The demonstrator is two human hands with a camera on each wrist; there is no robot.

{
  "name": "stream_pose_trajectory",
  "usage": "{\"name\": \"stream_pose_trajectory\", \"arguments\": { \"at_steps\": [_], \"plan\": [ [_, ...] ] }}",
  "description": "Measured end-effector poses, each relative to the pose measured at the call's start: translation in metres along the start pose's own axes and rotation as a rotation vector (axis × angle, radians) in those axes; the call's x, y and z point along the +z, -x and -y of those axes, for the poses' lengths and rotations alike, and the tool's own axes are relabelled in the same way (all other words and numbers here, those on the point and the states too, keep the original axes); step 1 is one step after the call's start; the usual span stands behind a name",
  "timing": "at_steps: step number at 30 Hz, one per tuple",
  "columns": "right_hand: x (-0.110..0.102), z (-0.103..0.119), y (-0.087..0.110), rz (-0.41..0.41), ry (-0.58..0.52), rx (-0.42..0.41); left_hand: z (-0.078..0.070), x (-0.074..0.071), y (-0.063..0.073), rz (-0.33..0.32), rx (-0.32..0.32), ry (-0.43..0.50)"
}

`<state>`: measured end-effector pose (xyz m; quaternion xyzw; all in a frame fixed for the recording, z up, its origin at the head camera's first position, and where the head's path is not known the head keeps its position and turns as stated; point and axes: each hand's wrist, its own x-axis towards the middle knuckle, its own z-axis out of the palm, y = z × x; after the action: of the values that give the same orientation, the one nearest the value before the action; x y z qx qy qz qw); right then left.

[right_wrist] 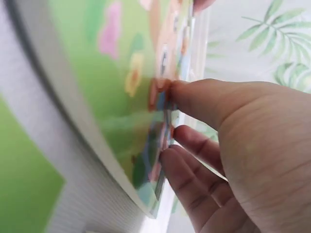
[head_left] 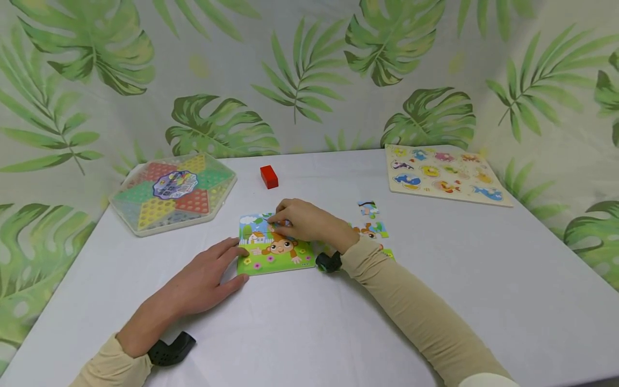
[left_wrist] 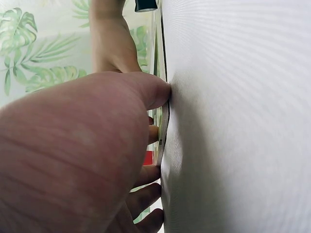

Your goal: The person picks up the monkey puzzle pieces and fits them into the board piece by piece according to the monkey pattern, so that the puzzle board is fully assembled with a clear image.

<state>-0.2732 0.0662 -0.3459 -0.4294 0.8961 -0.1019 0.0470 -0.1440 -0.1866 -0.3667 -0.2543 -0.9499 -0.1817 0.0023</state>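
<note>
A cartoon monkey jigsaw puzzle (head_left: 271, 263) lies on the white table in the head view, with a house, fence and flowers printed on it. Along its left side rests my left hand (head_left: 205, 277), fingers spread and thumb tip at the near left corner. My right hand (head_left: 309, 223) reaches over the upper part of the puzzle. Between its thumb and fingers it pinches a puzzle piece (right_wrist: 164, 130), close against the picture in the right wrist view. The hand covers part of the picture in the head view.
Several loose puzzle pieces (head_left: 369, 209) lie right of the puzzle, partly behind the right forearm. Farther back are a red block (head_left: 268, 177), a hexagonal checkers box (head_left: 145, 226) at the left and a sea-animal peg puzzle (head_left: 425, 185) at the right. Leaf-printed cloth hangs behind.
</note>
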Motion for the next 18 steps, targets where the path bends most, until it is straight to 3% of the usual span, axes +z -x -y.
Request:
{"name": "stream_pose_trajectory", "arguments": {
  "at_steps": [9,18],
  "plan": [
    [-0.008,-0.001,0.005,0.065,-0.069,0.021,0.001,0.001,0.000,0.009,-0.006,-0.008],
    [-0.014,-0.011,0.014,0.089,-0.166,-0.058,-0.002,-0.001,0.000,-0.007,0.004,-0.005]
  ]
}}
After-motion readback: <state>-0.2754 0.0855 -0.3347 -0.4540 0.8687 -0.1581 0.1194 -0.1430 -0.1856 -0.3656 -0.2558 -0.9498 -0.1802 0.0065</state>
